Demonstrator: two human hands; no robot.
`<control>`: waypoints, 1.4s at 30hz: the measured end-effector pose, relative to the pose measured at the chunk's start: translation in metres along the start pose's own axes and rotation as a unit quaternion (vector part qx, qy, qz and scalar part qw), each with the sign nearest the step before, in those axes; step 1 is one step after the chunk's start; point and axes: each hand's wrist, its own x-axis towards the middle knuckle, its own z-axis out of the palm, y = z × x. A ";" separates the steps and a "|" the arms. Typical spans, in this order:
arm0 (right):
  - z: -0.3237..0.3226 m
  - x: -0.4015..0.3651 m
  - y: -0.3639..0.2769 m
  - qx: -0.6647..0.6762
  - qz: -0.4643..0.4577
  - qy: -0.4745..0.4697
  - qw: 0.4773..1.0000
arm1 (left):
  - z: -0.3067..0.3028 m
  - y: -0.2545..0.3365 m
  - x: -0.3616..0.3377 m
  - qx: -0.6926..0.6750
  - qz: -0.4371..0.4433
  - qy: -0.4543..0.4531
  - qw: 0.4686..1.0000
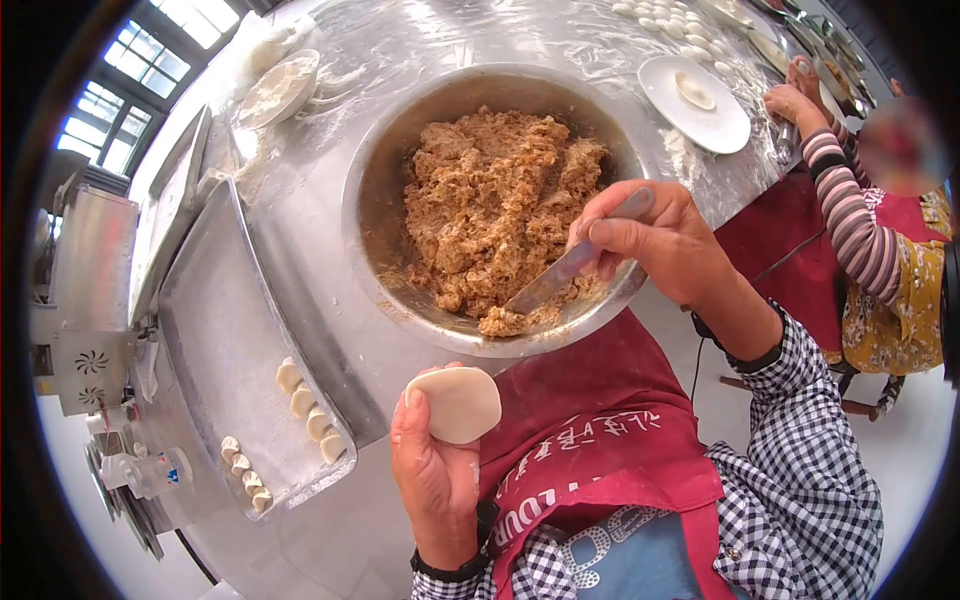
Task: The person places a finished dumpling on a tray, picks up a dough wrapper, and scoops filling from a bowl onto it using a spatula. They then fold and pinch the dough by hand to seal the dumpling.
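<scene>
On the fingers of my left hand [437,480] lies a round, flat dumpling wrapper [456,405], with the thumb at its left edge. The hand is in front of the bowl, low in the view. My right hand [655,238] grips a flat metal spatula [560,272] between thumb and fingers. Its blade dips into the front right of a large steel bowl [362,225]. Brown minced filling [490,200] is heaped in that bowl, and a small lump of it sits at the blade's tip.
Left of the bowl, a metal tray [215,330] holds two short rows of folded dumplings [310,412]. A white plate [715,125] with a wrapper on it stands at the back right. Beyond it, a co-worker's hands [797,100] are at the table. A floury dish [280,88] lies back left.
</scene>
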 end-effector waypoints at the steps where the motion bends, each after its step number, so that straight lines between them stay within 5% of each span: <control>1: 0.001 0.001 0.000 0.000 0.000 -0.001 1.000 | -0.001 0.001 0.000 0.000 0.001 0.000 1.000; 6: 0.002 0.000 -0.001 0.155 -0.002 0.043 0.987 | 0.001 0.007 0.003 -0.017 -0.011 -0.033 0.999; 10: 0.010 -0.013 -0.007 0.146 -0.073 0.037 0.986 | 0.016 0.014 0.007 -0.026 -0.015 -0.044 0.999; 14: 0.016 -0.028 -0.015 0.022 -0.240 -0.025 0.970 | 0.024 0.012 0.012 -0.089 -0.063 -0.095 0.989; 17: 0.026 -0.035 -0.021 -0.207 -0.383 -0.086 0.896 | 0.028 0.010 0.014 -0.123 -0.086 -0.115 0.982; 21: 0.032 -0.038 -0.022 -0.335 -0.443 -0.173 0.813 | 0.024 0.008 0.016 -0.163 -0.102 -0.156 0.969; 26: 0.027 -0.043 -0.028 -0.385 -0.449 -0.208 0.779 | 0.019 0.007 0.018 -0.155 -0.104 -0.146 0.971; 27: 0.026 -0.044 -0.025 -0.361 -0.455 -0.211 0.786 | 0.018 0.007 0.020 -0.196 -0.126 -0.184 0.955; 28: 0.021 -0.046 -0.024 -0.346 -0.465 -0.209 0.787 | 0.021 0.003 0.015 0.000 -0.015 -0.241 0.970; 29: 0.014 -0.049 -0.024 -0.336 -0.467 -0.203 0.792 | 0.017 -0.005 0.025 -0.150 -0.116 -0.184 0.965; 30: 0.010 -0.052 -0.025 -0.327 -0.470 -0.195 0.796 | 0.016 -0.010 0.030 -0.200 -0.142 -0.218 0.945; 36: 0.001 -0.064 -0.021 -0.296 -0.491 -0.144 0.806 | 0.034 -0.010 0.035 -0.211 -0.196 -0.342 0.895; 42: -0.008 -0.076 -0.014 -0.198 -0.476 -0.132 0.847 | 0.027 -0.014 0.036 -0.209 -0.197 -0.280 0.916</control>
